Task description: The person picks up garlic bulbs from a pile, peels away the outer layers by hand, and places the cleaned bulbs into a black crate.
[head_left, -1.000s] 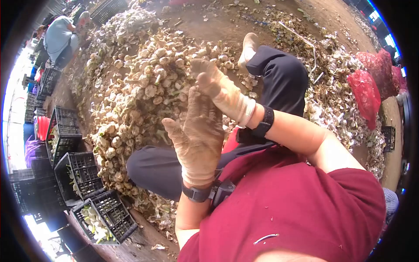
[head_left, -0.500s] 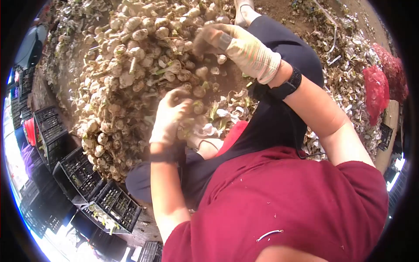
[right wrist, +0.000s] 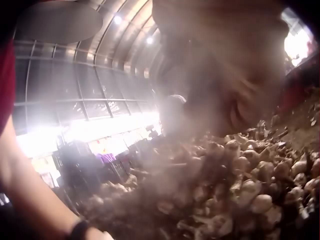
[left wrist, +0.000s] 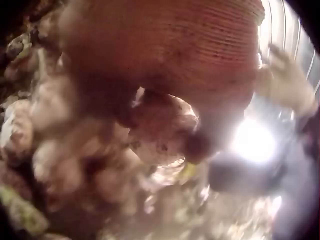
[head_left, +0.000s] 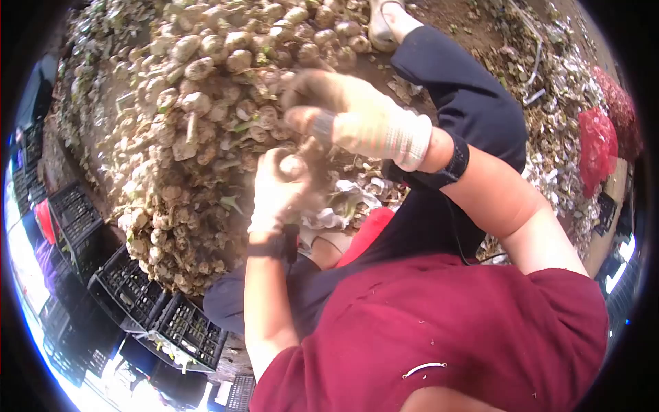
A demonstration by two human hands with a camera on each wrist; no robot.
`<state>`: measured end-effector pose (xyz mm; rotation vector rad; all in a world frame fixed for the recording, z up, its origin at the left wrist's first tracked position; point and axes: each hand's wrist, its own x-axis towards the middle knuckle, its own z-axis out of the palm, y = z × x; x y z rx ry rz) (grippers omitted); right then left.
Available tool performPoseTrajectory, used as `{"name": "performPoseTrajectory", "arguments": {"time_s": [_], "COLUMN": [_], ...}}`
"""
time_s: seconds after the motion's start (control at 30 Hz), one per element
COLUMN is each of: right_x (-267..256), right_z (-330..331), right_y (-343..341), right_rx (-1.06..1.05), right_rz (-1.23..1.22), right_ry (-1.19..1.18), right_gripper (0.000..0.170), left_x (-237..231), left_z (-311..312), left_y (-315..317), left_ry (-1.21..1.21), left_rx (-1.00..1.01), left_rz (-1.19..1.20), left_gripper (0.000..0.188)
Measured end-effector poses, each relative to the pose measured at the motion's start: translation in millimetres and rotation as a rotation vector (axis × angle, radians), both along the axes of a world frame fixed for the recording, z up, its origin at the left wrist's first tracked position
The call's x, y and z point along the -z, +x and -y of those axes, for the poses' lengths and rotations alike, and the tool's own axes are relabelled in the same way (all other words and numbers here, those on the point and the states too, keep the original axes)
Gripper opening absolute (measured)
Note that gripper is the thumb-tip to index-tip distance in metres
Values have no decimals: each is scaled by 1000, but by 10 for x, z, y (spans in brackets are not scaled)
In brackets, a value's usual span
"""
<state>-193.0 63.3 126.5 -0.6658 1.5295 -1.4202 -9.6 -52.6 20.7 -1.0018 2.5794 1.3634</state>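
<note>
Both hands wear pale, dirt-stained knit gloves. My left hand [head_left: 273, 196] grips a garlic bulb [head_left: 294, 165] between its curled fingers and thumb, over the near side of a large garlic heap [head_left: 195, 103]. The left wrist view shows the same bulb [left wrist: 162, 135] close up, partly covered by the glove. Up and to the right of it, my right hand [head_left: 360, 113] hovers with fingers loosely bent and a dark band round its thumb. No object shows between its fingers. Blur softens the right hand [right wrist: 220, 65] in its own wrist view.
Black plastic crates [head_left: 185, 326] stand at the left, one with pale trimmed pieces in it. Dry skins and leaf scraps [head_left: 549, 158] cover the ground at the right, near red mesh sacks [head_left: 597, 151]. The person's bent leg [head_left: 467, 103] borders the heap.
The gloved hands, palm to palm earlier, have parted. The left hand went to the heap and now holds a bulb. The right hand shifted slightly left and down. The head view has tilted.
</note>
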Motion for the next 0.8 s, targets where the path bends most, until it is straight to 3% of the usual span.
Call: {"name": "performPoseTrajectory", "arguments": {"time_s": [0.03,0.1,0.13,0.17,0.2,0.23,0.33,0.37,0.43,0.57,0.63,0.8], "right_x": [48,-17,89,102,75,29,-67,-125,-261,-324,-320,-388], "right_z": [-21,-45,-30,-24,-27,-29,-72,-86,-107,-190,-196,-268], "right_y": [35,158,270,331,415,475,475,511,608,545,551,392], "right_rx": [-21,-173,-159,-224,-168,-112,-165,-166,-48,-150,-100,-255], "right_rz": [-87,113,31,96,152,209,249,241,435,453,490,463], "right_ry": [22,105,-29,-16,-90,-161,8,8,-72,-101,-128,0], "right_gripper": [46,51,60,68,68,67,58,58,50,39,35,35], "left_x": [-206,-801,-1007,-1131,-1150,-1201,-1292,-1323,-1267,-1312,-1347,-1408], "left_z": [97,2,-72,-144,-191,-252,-488,-505,-621,-643,-551,-487], "left_y": [44,2,5,21,57,89,147,160,129,100,116,105], "left_ry": [164,531,467,406,145,126,-9,-311,-391,-453,-685,-783], "left_rx": [-77,-343,-362,-377,-293,-256,-333,-249,-279,-296,-112,6], "left_rz": [-137,-375,-431,-485,-522,-683,-797,-703,-703,-771,-714,-670], "left_gripper": [46,52,54,57,62,65,69,67,74,68,60,55]}}
